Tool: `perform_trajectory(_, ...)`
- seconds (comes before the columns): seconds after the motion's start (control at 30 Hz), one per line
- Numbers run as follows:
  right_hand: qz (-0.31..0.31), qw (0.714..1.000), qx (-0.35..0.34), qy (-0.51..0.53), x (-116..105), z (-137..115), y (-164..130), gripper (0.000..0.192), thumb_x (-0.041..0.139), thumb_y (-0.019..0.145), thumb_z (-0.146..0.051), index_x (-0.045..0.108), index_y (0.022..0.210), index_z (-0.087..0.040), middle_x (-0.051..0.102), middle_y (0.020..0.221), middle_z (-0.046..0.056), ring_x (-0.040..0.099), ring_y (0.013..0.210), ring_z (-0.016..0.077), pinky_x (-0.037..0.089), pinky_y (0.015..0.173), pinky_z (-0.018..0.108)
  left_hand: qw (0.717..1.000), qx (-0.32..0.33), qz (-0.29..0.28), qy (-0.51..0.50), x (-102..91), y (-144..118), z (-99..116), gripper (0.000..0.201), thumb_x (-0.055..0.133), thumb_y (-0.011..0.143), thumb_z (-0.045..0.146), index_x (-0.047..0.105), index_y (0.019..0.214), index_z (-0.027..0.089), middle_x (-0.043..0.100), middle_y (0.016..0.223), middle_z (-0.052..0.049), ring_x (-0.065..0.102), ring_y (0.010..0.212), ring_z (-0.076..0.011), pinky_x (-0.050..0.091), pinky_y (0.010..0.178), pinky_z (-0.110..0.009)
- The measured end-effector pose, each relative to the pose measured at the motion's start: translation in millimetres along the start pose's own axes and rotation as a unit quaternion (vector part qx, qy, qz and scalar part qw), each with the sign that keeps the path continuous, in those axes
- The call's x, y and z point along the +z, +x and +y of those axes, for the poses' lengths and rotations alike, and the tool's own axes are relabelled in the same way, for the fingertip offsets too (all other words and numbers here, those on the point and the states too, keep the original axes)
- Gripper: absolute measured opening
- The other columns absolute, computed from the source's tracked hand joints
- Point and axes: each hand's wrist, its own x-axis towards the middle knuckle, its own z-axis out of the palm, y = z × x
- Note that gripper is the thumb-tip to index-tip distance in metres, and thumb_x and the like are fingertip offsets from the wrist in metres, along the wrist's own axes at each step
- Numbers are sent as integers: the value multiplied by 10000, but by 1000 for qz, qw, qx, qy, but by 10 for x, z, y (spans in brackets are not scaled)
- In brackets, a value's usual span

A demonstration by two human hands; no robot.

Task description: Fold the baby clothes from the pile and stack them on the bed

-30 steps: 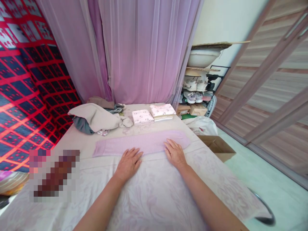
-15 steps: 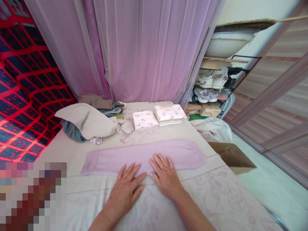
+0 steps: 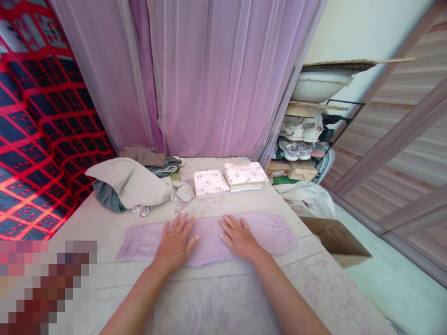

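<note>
A lilac ribbed knit garment point(image 3: 209, 237), folded into a long strip, lies flat across the bed. My left hand point(image 3: 176, 242) rests on its left half, palm down with the fingers spread. On the right half lies my right hand point(image 3: 240, 237), also flat, fingers slightly apart. Neither hand grips the cloth. Beyond the strip sit two neat stacks of folded cloth with a small print: a smaller pink-white one point(image 3: 211, 184) and a wider one point(image 3: 246, 173) to its right.
A loose heap of clothes point(image 3: 132, 181) lies at the back left of the bed point(image 3: 223, 302). Purple curtains point(image 3: 216, 83) hang behind. To the right stand a shoe rack point(image 3: 300, 135), a white plastic bag point(image 3: 310, 197) and an open cardboard box point(image 3: 335, 239) on the floor.
Both hands have moved forward from the near edge of the knit strip onto its middle. My left hand has also shifted left. The camera view has tilted up slightly.
</note>
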Motion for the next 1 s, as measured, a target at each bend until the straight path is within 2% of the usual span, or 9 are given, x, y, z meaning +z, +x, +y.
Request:
perform_trajectory(0.13,-10,998,49,-28,10,358,-110,527,308,954,-431,374,1440,-240,291,1530,91,240,1413,248,162,1115,554,996,-38,-54,60,12,97,-139,668,358,882,636,409,1420,244,310,1519,-140,277,1391,-354,195,1074,-618)
perform_trajectory(0.23,-5,988,132,-76,-25,680,-228,538,269,957,-415,351,1452,-223,260,1543,93,221,1419,248,134,1122,545,993,-51,-78,72,-7,67,-130,683,335,883,646,370,1442,254,277,1537,-112,241,1410,-325,154,1104,-578)
perform_trajectory(0.37,-7,983,153,-104,-75,875,-282,543,260,958,-405,331,1462,-214,261,1547,83,210,1423,223,142,1135,473,990,-67,-99,71,-47,60,-74,701,318,880,658,343,1455,258,264,1545,-97,218,1420,-308,123,1121,-554)
perform_trajectory(0.5,-18,983,165,-84,-170,667,-244,541,286,950,-394,358,1448,-197,279,1537,101,233,1415,244,153,1122,513,990,-74,-103,67,-55,75,-64,701,323,877,659,342,1455,263,259,1548,-91,211,1422,-305,117,1124,-549)
perform_trajectory(0.6,51,986,148,-48,-173,298,-204,529,290,950,-396,361,1447,-230,275,1538,100,232,1413,251,133,1112,549,990,-76,-101,68,-49,76,-70,699,341,876,651,339,1456,263,256,1549,-91,213,1422,-305,119,1123,-552)
perform_trajectory(0.67,99,987,121,-26,-87,30,-186,534,301,949,-401,332,1459,-247,259,1545,95,220,1417,243,114,1112,553,990,-75,-99,67,-51,74,-71,700,342,875,653,340,1455,261,255,1549,-92,213,1421,-308,123,1121,-559)
perform_trajectory(0.77,66,996,65,-8,128,-254,-187,516,344,937,-434,397,1425,-276,312,1526,75,249,1405,245,100,1115,554,991,-74,-101,56,-65,73,-68,705,337,872,659,338,1454,261,261,1548,-95,219,1419,-311,127,1117,-569)
perform_trajectory(0.87,56,996,67,-14,301,-332,-208,500,354,935,-429,440,1400,-265,346,1508,79,276,1395,250,126,1108,557,991,-74,-104,42,-85,69,-55,703,342,871,660,334,1454,269,265,1547,-93,225,1418,-306,128,1119,-567)
perform_trajectory(1.0,73,995,59,-36,363,-289,-222,482,347,938,-406,460,1385,-266,372,1495,71,304,1382,243,149,1106,545,993,-72,-90,36,-114,21,-73,661,341,891,626,360,1441,260,296,1535,-95,247,1413,-290,157,1129,-525)
